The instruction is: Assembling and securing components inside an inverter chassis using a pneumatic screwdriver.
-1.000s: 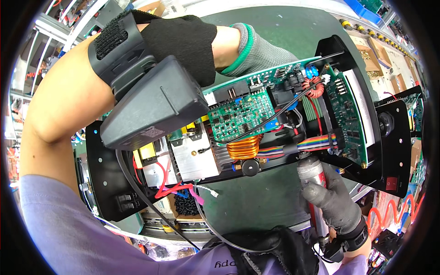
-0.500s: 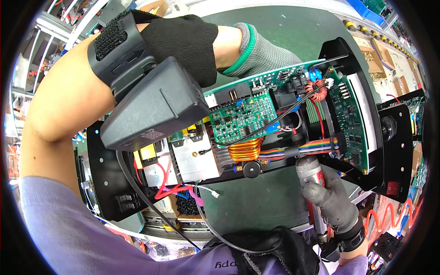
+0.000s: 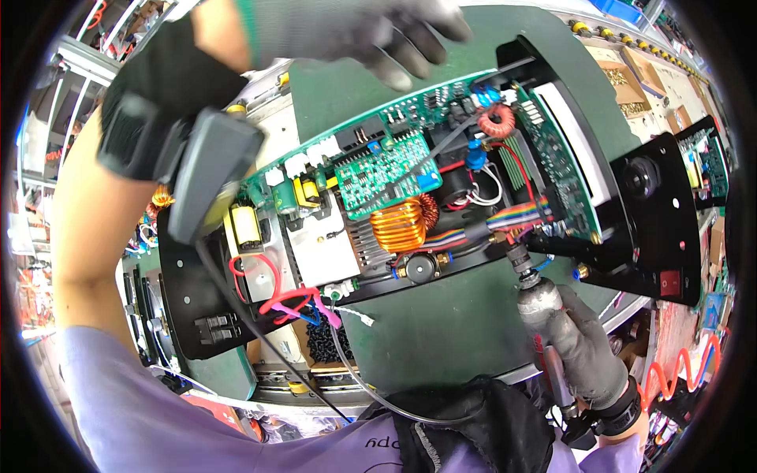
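While in the right fingers (image 3: 569, 335), driver (image 3: 540, 303) beside black chassis (image 3: 665, 225).

Head-worn fisheye view, facing down from close above both hands (image 3: 585, 347), rim perhaps too warped to read

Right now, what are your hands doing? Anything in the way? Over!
Left hand open, seemingly empty, beyond the board. Right hand holds driver, tip near rainbow wires. Black cable crosses view of chassis.

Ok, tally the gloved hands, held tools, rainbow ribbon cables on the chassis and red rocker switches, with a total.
Gloved hands: 2 (left hand, right hand)
Held driver tool: 1
Rainbow ribbon cable: 1
Red rocker switch: 1
Total: 5
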Demonstrator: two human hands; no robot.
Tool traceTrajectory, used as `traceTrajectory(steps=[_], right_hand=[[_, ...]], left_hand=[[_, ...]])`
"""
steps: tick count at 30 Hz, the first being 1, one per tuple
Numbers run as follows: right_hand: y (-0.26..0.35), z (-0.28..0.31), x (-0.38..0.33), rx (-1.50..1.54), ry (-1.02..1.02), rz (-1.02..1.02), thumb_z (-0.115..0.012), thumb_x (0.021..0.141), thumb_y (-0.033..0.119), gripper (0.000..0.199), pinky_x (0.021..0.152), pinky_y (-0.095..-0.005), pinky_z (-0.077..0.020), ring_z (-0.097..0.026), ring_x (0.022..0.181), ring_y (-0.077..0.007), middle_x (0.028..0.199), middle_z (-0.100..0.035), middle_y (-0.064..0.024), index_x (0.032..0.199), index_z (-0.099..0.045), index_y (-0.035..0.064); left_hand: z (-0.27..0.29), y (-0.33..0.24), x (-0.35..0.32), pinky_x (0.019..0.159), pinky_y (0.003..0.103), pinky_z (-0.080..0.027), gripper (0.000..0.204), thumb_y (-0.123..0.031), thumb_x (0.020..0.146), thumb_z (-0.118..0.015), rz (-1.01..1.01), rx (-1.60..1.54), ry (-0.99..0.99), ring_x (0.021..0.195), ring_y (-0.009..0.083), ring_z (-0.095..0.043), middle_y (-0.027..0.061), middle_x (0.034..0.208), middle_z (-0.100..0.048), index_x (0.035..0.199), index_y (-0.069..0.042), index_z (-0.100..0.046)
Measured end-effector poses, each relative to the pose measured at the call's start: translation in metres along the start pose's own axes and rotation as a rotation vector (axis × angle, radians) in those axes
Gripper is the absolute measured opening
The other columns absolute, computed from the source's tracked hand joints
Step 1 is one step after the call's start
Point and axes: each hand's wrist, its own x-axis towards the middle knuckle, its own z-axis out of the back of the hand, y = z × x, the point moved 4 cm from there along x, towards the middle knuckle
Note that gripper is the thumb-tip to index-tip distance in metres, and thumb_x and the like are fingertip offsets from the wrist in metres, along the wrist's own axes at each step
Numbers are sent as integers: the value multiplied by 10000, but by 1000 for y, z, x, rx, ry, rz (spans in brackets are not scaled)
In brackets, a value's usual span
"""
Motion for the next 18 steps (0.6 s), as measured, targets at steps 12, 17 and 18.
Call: traceTrajectory(steps=[12,17,18], right_hand=[[10,-11,35,-308,24,-79,-527,958,451,521,739,-297,-476,-570,811,-151,880,-602,-82,1151,-560,-32],[19,-26,35,-415,65,79,-548,961,401,502,768,-321,-501,-619,846,-174,925,-641,-92,1198,-556,-42],[13,-27,32,-375,85,56,-565,956,393,500,775,-333,-503,-629,861,-190,927,-648,-108,1206,-556,-40]], left_hand=[[-53,-44,-92,527,251,-479,496,-411,966,-543,225,688,-115,754,121,-593,90,961,-616,1295,-40,-554],[-52,-37,-100,784,276,-514,339,-253,994,-536,26,814,-82,949,153,-594,123,1061,-628,1264,-54,-587],[-49,-34,-100,865,291,-498,333,-252,994,-535,82,785,-102,979,172,-600,127,1097,-628,1254,-53,-593]])
